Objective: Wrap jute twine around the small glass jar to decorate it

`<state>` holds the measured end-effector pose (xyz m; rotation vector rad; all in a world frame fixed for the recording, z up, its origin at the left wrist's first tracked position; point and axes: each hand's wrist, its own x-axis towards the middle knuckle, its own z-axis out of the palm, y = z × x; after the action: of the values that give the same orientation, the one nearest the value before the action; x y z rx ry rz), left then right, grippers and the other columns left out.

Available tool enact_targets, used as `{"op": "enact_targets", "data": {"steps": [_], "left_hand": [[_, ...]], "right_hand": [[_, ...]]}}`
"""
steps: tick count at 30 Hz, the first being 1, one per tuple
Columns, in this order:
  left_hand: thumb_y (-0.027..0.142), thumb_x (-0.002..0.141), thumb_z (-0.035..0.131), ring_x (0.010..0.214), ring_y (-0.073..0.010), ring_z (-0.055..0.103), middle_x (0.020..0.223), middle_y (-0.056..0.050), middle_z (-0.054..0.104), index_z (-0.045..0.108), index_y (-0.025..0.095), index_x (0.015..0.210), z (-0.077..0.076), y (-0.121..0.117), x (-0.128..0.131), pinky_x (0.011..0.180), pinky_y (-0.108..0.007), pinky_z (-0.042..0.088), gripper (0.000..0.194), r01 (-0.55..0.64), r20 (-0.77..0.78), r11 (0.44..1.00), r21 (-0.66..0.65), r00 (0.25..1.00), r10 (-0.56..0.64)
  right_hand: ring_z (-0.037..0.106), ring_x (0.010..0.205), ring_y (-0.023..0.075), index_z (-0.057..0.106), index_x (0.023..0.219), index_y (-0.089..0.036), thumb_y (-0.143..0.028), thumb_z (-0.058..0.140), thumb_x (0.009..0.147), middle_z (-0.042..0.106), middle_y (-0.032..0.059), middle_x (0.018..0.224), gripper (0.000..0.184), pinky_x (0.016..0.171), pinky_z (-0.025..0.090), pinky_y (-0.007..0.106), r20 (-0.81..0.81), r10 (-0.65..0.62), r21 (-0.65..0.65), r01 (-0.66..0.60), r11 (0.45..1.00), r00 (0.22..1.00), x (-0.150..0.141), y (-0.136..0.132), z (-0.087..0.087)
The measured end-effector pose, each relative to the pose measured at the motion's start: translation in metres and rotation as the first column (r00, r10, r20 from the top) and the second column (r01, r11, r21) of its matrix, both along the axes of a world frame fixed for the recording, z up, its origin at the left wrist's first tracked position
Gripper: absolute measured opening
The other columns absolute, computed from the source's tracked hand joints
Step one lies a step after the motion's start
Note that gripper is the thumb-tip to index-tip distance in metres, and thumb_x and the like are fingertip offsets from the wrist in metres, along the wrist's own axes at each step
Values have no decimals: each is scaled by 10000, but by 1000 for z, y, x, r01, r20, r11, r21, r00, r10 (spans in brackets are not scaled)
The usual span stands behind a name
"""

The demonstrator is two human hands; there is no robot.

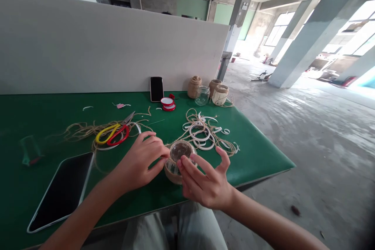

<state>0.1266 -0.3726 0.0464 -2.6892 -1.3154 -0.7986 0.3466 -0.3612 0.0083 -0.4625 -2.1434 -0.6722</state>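
A small glass jar (173,166) with twine wrapped round its lower part stands near the table's front edge, its round mouth tilted toward me. My left hand (143,159) is at the jar's left side, thumb and forefinger pinched by the rim on what looks like a strand of twine (175,139). On the right side, my right hand (206,181) has its fingertips closed against the jar's neck, with one finger raised away. My fingers cover part of the rim and the jar's right side.
Loose twine and white tape rings (202,134) lie beyond the jar. Scissors (117,133) with yellow and red handles lie on more twine, behind a tablet (63,189). Farther back are a phone (156,89), red-edged tape rolls (168,104), a bare jar (202,95) and twine-wrapped jars (194,87).
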Motion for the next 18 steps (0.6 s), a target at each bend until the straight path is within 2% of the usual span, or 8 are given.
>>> {"op": "enact_targets", "data": {"steps": [3,6,9,11,13,18], "left_hand": [[158,861,453,847,-151,540,816,-1,611,552,204,847,1,1,0,1000,-435,310,111,1,-8,1000,-5,1000,-1],[158,857,454,850,-152,543,819,-2,610,561,208,852,2,1,0,1009,-435,299,118,-1,-11,1000,-9,1000,1],[156,855,453,848,-151,548,824,-3,612,568,212,860,5,0,0,1016,-437,289,128,-4,-16,1000,-19,1000,3],[153,852,454,847,-152,548,826,-4,610,566,212,870,6,0,1,1015,-441,286,128,0,-17,1000,-18,1000,0],[143,848,452,851,-153,546,831,-5,608,560,212,878,6,-1,1,1013,-445,285,131,1,-19,1000,-11,1000,-1],[133,826,446,843,-161,542,834,-3,601,508,211,941,1,-2,0,1011,-472,282,152,-31,-28,999,14,999,31]], "right_hand": [[550,1050,191,686,775,-249,-219,540,824,701,2,978,157,1093,139,576,-1,-29,38,29,999,1000,-4,-2,-1],[538,1073,190,669,760,-263,-231,538,830,690,-14,976,152,1094,123,561,-7,-46,32,46,998,999,-7,-3,3],[559,1010,174,658,791,-265,-219,537,838,699,-52,888,138,1106,65,549,-51,-44,-165,35,986,998,-9,-2,14],[563,978,179,651,833,-270,-234,528,854,702,-62,843,129,1103,71,529,-102,-76,-361,34,932,992,-10,-1,21],[554,976,193,639,892,-267,-282,530,865,707,-46,857,113,1095,86,507,-140,-118,-469,39,882,983,-13,1,25],[523,996,219,618,931,-235,-396,583,831,687,7,916,192,1087,43,503,-81,-157,-411,111,905,984,-24,2,17]]}}
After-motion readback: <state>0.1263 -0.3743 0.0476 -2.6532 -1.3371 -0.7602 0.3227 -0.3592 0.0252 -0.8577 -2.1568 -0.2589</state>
